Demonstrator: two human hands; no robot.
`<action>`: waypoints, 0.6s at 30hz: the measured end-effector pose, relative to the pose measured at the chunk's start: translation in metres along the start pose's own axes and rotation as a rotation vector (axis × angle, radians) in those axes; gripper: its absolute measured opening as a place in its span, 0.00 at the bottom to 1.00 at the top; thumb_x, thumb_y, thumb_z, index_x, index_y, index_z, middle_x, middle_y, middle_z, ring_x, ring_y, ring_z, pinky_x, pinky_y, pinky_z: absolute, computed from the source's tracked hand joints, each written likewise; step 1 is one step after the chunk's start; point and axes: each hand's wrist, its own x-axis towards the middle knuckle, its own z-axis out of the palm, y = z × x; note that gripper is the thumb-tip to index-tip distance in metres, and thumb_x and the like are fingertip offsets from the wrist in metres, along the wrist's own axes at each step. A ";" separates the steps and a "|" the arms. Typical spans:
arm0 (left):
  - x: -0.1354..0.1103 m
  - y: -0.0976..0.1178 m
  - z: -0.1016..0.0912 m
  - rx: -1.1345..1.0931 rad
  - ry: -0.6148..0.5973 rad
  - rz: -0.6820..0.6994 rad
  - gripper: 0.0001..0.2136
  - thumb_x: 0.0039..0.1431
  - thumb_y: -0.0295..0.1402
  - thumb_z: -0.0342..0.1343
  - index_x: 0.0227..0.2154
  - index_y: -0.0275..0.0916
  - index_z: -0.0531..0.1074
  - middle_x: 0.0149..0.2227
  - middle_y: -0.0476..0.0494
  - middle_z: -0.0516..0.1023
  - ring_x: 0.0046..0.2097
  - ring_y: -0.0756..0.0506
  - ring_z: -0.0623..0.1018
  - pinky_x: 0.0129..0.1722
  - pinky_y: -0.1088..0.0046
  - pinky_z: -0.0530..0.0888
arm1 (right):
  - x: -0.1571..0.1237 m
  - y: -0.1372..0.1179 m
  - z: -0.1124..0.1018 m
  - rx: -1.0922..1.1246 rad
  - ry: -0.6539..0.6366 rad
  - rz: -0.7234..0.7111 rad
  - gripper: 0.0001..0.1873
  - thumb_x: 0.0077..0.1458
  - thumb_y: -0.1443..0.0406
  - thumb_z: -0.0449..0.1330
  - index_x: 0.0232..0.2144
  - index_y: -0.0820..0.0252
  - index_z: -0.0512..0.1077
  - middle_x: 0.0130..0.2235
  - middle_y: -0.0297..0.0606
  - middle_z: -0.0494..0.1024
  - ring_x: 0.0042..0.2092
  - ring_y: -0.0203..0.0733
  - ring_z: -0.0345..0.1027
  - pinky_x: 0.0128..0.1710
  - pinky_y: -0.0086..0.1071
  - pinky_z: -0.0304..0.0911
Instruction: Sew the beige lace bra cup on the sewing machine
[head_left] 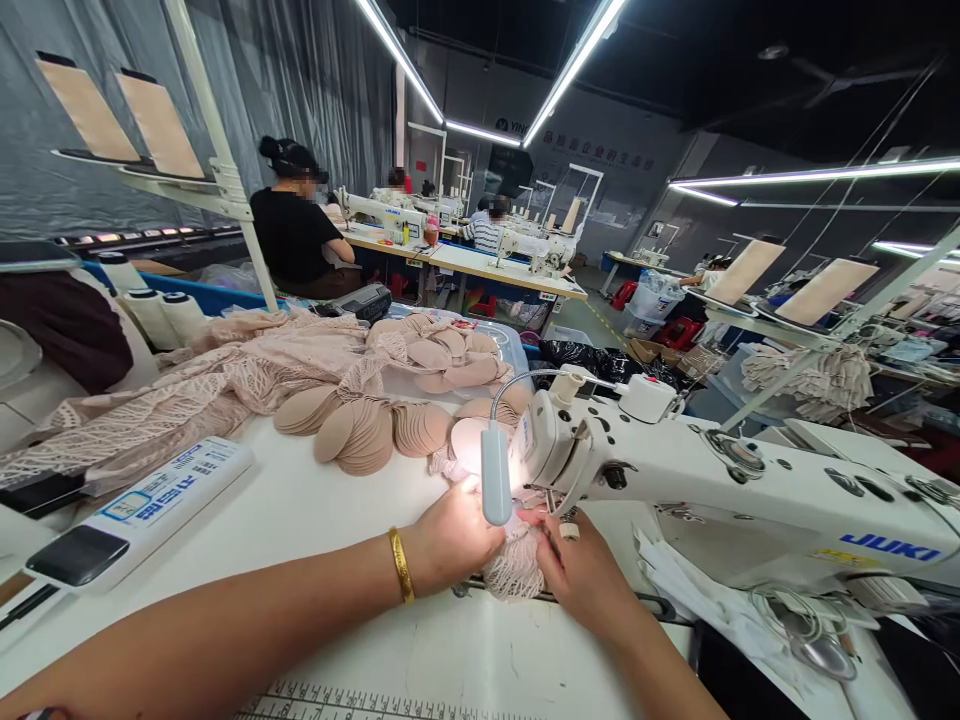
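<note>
Left hand: your left hand (pixel 450 535) rests on the white table (pixel 315 510), right beside the sewing machine's needle end. Its fingers are curled down on the pink lace piece (pixel 516 570), pressing it flat. A gold bangle (pixel 401 565) sits on your wrist.
Right hand: your right hand (pixel 581 570) lies on the other side of the lace, touching it. Its fingers pinch the lace just under the needle.
Lace piece: it is bunched between your two hands, at the near edge of the table, under the machine head.
Sewing machine: the white Juki machine (pixel 750 490) stretches off to the right side of the table. Its little lamp (pixel 496 485) hangs in front of your fingers and shines bright on them.
Round pads: tan bra cups (pixel 375 430) lie in piles in the middle of the table, behind your hands.
Lace pile: more pink lace (pixel 225 380) is heaped toward the far left edge.
Box: a white control box (pixel 142 510) lies near the left edge.
Other people: co-workers (pixel 292 230) sit at far tables.
</note>
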 end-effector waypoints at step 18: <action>-0.005 0.005 -0.038 0.583 -0.295 0.244 0.13 0.60 0.42 0.65 0.43 0.40 0.75 0.44 0.39 0.78 0.44 0.36 0.77 0.46 0.55 0.73 | -0.010 -0.030 0.001 0.058 0.005 -0.298 0.26 0.70 0.64 0.56 0.66 0.60 0.58 0.59 0.52 0.76 0.61 0.56 0.68 0.54 0.45 0.69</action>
